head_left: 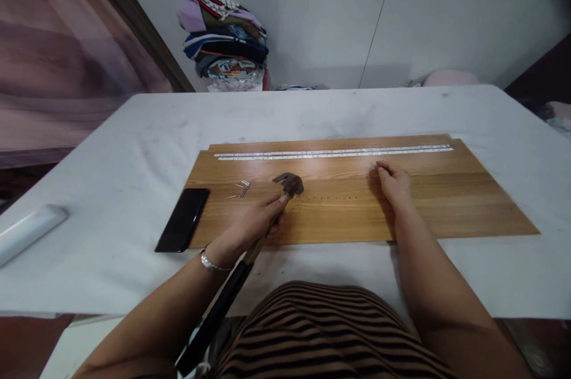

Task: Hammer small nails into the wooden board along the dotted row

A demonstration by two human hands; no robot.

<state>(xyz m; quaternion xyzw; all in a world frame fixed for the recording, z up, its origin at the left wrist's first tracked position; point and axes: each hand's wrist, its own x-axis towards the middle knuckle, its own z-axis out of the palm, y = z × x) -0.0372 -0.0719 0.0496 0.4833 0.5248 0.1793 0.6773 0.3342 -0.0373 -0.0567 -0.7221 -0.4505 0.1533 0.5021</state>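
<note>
My left hand (256, 223) is wrapped round the shaft of a claw hammer (292, 184), just below its head. The dark grip slants down toward my body, and the head is over the wooden board (464, 206). Above the board's right half is my right hand (395, 185), its fingers curled with thumb and forefinger close together; anything between them is too small or hidden to see. A row of small dark dots (330, 198) runs across the board between the hands. Several loose nails (243, 188) lie on the wood left of the hammer head.
Two long white marked strips (334, 154) lie along the board's far side. A black phone (184, 219) overlaps its left edge. On the white-covered table (111, 188), a white roll (33, 230) sits at far left. Folded clothes (225, 34) are stacked behind the table.
</note>
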